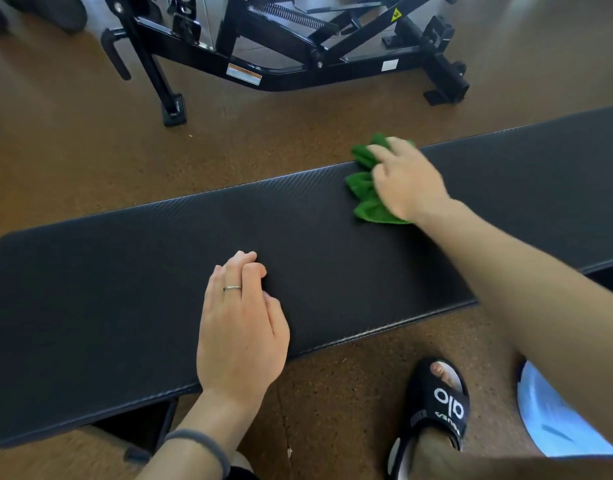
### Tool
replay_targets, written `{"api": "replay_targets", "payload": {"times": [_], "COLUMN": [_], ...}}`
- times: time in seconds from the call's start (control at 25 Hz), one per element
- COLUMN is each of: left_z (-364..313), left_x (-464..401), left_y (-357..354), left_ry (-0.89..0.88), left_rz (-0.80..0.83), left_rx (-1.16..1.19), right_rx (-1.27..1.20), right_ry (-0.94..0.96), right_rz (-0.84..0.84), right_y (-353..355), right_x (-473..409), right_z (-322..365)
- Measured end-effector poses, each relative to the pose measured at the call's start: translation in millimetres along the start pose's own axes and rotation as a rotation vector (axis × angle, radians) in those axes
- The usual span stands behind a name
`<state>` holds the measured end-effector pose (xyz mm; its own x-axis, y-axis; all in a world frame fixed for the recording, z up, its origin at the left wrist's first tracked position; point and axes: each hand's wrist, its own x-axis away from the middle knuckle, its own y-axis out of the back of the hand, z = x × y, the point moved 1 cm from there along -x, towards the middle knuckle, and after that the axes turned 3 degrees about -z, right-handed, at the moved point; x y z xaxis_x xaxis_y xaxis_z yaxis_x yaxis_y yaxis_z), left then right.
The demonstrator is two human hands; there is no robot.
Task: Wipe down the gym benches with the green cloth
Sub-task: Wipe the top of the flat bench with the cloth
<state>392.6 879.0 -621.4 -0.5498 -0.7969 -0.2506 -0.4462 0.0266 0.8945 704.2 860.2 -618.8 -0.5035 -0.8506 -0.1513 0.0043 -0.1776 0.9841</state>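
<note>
A long black padded gym bench point(125, 278) runs across the view from lower left to upper right. A crumpled green cloth point(362, 190) lies on its far edge, right of centre. My right hand point(407, 183) lies on top of the cloth with its fingers spread over it, pressing it onto the pad. My left hand point(241, 327) rests flat on the bench near its front edge, fingers straight and together, holding nothing. A ring is on one finger and a grey band on the wrist.
A black steel machine frame point(281, 60) stands on the brown floor beyond the bench. My foot in a black slide sandal point(436, 407) is on the floor in front of the bench. A light blue object point(554, 417) lies at the lower right.
</note>
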Motion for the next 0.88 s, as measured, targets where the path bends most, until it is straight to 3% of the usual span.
{"api": "replay_targets", "payload": {"times": [0.08, 0.28, 0.48, 0.56, 0.72, 0.88], "left_z": [-1.9, 0.3, 0.5, 0.0, 0.3, -0.2], "left_x": [-0.6, 0.3, 3.6, 1.2, -2.0, 0.6], "left_y": [-0.7, -2.2, 0.4, 0.0, 0.1, 1.0], "left_ry": [-0.021, -0.060, -0.079, -0.088, -0.090, -0.091], "left_rz": [0.005, 0.000, 0.017, 0.021, 0.024, 0.004], "left_rx": [-0.015, -0.017, -0.020, -0.023, -0.045, -0.003], "right_rx": [-0.064, -0.136, -0.177, -0.167, -0.184, -0.180], "right_ry": [-0.268, 0.060, 0.175, 0.172, -0.114, -0.073], "right_rz": [-0.015, -0.016, 0.108, 0.066, 0.026, -0.026], "right_y": [6.0, -2.4, 23.3, 21.6, 10.5, 14.4], "right_x": [8.9, 62.9, 162.1, 131.9, 50.8, 129.0], "right_z": [-10.4, 121.4, 109.8, 93.8, 92.4, 129.2]}}
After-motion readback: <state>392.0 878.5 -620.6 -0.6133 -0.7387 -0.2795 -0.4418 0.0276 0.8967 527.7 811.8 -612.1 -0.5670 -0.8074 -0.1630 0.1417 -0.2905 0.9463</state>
